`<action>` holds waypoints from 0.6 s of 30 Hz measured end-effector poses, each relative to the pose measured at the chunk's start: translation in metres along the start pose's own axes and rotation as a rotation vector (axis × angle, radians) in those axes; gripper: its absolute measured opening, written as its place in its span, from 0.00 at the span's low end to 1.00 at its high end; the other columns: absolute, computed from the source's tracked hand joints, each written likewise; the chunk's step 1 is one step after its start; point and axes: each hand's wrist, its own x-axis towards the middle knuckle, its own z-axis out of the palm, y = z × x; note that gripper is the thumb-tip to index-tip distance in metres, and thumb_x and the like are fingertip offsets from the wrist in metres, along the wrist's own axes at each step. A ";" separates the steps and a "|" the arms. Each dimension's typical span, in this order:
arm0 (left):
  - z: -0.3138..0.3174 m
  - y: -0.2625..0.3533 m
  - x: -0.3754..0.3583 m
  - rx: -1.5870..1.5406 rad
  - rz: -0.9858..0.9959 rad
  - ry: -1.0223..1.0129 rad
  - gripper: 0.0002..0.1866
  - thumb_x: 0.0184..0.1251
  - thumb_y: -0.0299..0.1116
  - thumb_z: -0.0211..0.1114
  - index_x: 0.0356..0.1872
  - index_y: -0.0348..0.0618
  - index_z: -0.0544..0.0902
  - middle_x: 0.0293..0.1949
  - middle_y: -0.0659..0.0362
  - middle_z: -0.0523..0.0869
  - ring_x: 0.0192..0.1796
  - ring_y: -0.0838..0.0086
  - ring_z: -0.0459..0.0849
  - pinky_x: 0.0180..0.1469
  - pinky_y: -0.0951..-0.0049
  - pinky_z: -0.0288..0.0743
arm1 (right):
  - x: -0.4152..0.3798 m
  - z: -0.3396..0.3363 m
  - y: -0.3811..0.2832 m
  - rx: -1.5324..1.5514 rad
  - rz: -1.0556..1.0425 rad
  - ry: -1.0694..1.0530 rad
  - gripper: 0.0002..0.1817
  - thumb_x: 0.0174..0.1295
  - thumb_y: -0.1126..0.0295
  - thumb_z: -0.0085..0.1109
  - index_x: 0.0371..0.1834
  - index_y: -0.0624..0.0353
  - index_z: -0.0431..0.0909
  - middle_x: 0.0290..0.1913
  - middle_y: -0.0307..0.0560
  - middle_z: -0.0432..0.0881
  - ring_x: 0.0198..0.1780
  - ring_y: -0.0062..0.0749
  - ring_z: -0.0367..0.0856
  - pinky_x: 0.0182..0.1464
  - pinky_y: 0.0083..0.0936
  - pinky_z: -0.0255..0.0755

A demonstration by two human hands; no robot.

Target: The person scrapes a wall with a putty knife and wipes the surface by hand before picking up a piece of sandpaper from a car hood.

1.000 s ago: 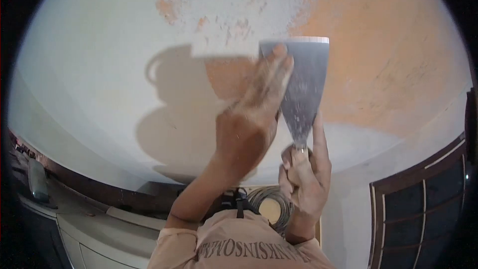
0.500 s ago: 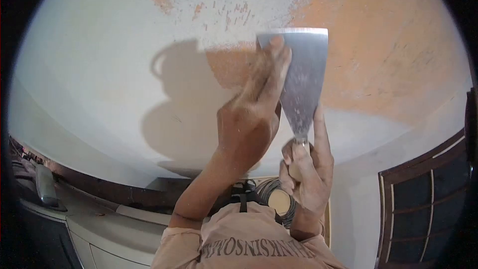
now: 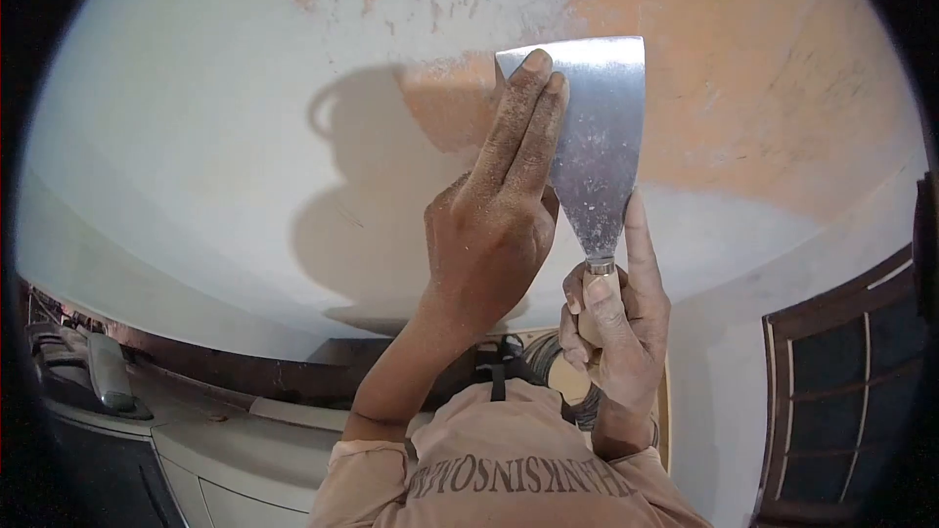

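Pale handle in its grip, my right hand (image 3: pixel 626 323) holds a wide putty knife (image 3: pixel 599 137), thumb along the handle and index finger stretched up beside the blade. The metal blade points up, its broad edge at the wall (image 3: pixel 245 166). My left hand (image 3: pixel 494 220) lays two straight, dusty fingers flat on the blade's left side, fingertips close below the edge; its other fingers are bent and partly hidden. Around the blade, white coating borders a bare orange area (image 3: pixel 743 88), with a smaller orange patch (image 3: pixel 445 108) to the left. Pale specks dot the blade.
A shadow of the arms falls on the wall at left. Below left runs a pale cabinet (image 3: pixel 254 469) with a grey object (image 3: pixel 110 372) on top. Coiled cable (image 3: pixel 543 362) lies beneath my arms. A dark-framed paned window or door (image 3: pixel 831 391) stands at right.
Both hands and the putty knife sit slightly higher in view, as the wall marks have shifted up too. My left hand, blurred before, is now sharp. The right hand keeps its grip.
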 end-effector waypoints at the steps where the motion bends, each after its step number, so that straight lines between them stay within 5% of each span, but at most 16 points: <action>1: 0.001 -0.005 0.004 0.009 0.028 0.022 0.38 0.43 0.12 0.53 0.63 0.44 0.68 0.66 0.55 0.65 0.59 0.67 0.75 0.36 0.80 0.79 | 0.003 0.001 0.001 0.011 -0.009 -0.014 0.32 0.67 0.70 0.46 0.72 0.60 0.44 0.27 0.37 0.72 0.19 0.10 0.63 0.17 0.10 0.59; 18: -0.008 -0.011 -0.004 -0.018 0.047 -0.068 0.37 0.41 0.13 0.55 0.62 0.41 0.67 0.65 0.53 0.66 0.59 0.60 0.74 0.37 0.73 0.80 | -0.001 0.013 0.007 -0.033 0.010 0.041 0.31 0.64 0.74 0.44 0.72 0.57 0.48 0.24 0.33 0.70 0.18 0.08 0.62 0.17 0.10 0.58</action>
